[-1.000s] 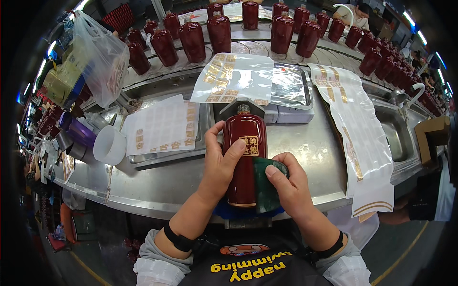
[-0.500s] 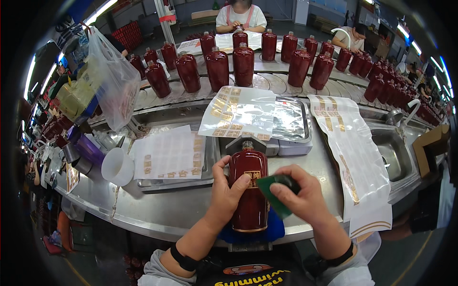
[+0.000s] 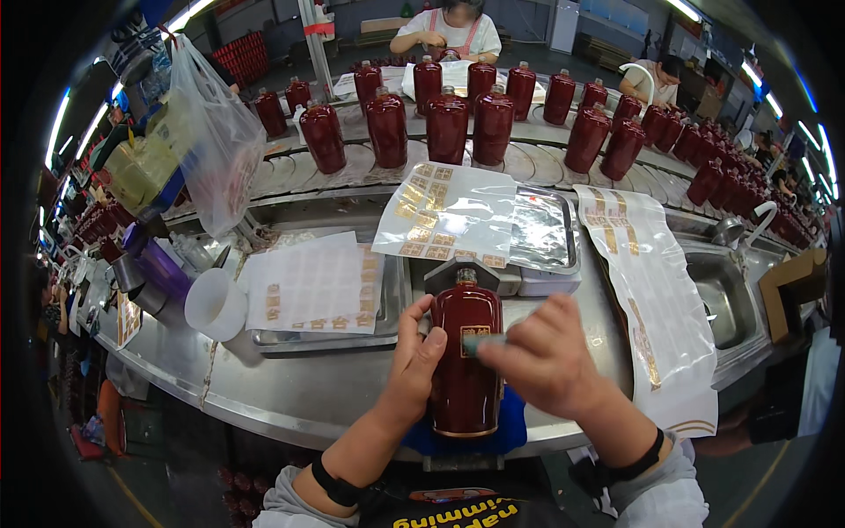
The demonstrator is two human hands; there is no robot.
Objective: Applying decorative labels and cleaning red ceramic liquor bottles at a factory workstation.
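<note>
A dark red glass bottle point(image 3: 466, 396) lies tilted before me, its neck away from me, on a blue cloth point(image 3: 514, 424) at the counter's edge. My left hand point(image 3: 412, 359) grips it along its left side, thumb on the front. A gold-framed label point(image 3: 476, 341) is on the bottle's face. My right hand point(image 3: 547, 356), blurred, is closed on a green scraper point(image 3: 486, 345), mostly hidden by the fingers, whose edge meets the label.
Gold-label sheets lie on a steel tray point(image 3: 563, 233) ahead, at left point(image 3: 310, 286) and at right point(image 3: 656, 299). A white cup point(image 3: 216, 304) stands left, a sink point(image 3: 723, 290) right. Red bottles point(image 3: 447, 128) line the conveyor point(image 3: 352, 172); two people point(image 3: 458, 35) sit beyond.
My right hand has turned and brought the scraper across onto the label. The conveyor bottles have shifted to the right. The far person's hand has risen.
</note>
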